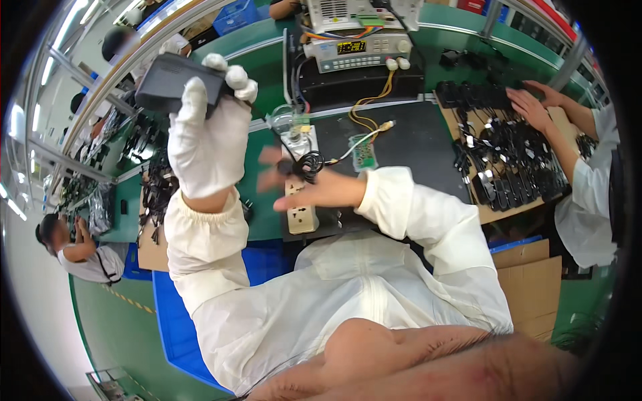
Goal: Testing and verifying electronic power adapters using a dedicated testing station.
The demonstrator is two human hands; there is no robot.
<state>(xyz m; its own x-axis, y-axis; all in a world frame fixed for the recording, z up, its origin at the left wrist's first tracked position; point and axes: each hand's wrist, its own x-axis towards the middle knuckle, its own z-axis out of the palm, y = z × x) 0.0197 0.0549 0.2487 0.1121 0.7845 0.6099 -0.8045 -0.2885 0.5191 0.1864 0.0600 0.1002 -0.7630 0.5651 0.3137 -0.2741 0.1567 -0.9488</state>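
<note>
gloved left hand [204, 137] grips black adapter [179, 82]; bare right hand [319, 190] holds coiled cable [306, 164].

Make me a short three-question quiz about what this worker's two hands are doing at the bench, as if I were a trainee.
1. True or false: the white-gloved left hand holds a flat black plastic power adapter block raised above the bench.
2. What does the bare right hand carry? A) a coiled black cable B) a screwdriver C) a blue crate
3. Fill in: under the right hand lies a cream-white ______ strip on the dark mat.

Key: 1 true. 2 A, though the hand is blurred and the exact grip is hard to see. 3 socket (power).
</note>
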